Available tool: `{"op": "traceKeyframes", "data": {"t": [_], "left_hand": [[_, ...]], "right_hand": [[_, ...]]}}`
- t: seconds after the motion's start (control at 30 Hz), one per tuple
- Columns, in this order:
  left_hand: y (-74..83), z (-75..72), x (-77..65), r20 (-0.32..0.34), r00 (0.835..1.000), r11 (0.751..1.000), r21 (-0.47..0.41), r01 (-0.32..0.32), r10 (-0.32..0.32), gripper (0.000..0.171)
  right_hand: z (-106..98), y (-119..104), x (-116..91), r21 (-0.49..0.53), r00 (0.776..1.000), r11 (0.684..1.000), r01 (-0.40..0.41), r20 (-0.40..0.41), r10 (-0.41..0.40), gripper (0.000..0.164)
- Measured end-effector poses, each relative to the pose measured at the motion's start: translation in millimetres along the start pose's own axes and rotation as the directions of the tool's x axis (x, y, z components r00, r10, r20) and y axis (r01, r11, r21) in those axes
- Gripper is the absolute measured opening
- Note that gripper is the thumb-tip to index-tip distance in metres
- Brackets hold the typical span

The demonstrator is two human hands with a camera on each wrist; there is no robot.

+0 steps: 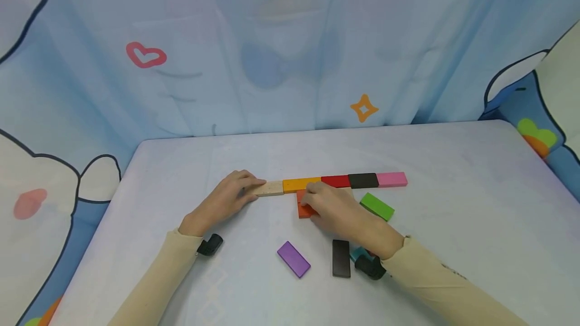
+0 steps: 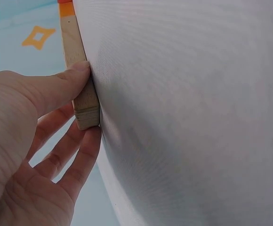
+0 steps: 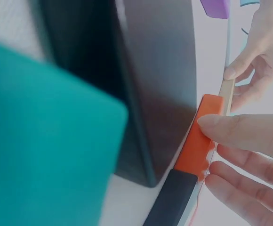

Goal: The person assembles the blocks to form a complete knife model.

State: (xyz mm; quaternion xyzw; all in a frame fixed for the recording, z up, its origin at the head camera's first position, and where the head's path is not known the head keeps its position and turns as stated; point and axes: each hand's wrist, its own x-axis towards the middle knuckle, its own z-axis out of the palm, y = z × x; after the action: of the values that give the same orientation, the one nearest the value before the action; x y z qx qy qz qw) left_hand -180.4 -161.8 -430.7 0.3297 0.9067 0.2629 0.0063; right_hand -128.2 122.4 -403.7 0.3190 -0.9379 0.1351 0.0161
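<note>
The step in hand looks like lining up rectangular wooden blocks on the tabletop. The left hand pinches the outer end of the pale bare-wood block, whose end face shows fine stripes of grain. The right hand grips the orange block between thumb and fingers, just in front of the row, by the amber block. Beyond that, the red block, black block and pink block run on end to end. The next move would seem to call for squaring the orange block — gently, without nudging the row. The green block, purple block and dark brown block lie apart — smooth, flat-sided, matt-painted, crisp-edged.
</note>
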Motion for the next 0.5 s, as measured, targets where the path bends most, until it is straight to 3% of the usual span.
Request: {"op": "traceKeyframes", "data": {"t": [0.23, 0.5], "left_hand": [[1.2, -0.8, -0.1, 0.002, 1.0, 1.0, -0.003, 0.0, 0.0, 0.04], [0.6, -0.1, -1.0, -0.001, 1.0, 1.0, -0.009, -0.001, 0.001, 0.04]], "right_hand": [[-7, 2, -6, 0.034, 1.0, 0.999, 0.015, 0.016, -0.016, 0.021], [-28, 10, -37, 0.102, 0.992, 0.989, 0.106, 0.062, -0.112, 0.025]]}}
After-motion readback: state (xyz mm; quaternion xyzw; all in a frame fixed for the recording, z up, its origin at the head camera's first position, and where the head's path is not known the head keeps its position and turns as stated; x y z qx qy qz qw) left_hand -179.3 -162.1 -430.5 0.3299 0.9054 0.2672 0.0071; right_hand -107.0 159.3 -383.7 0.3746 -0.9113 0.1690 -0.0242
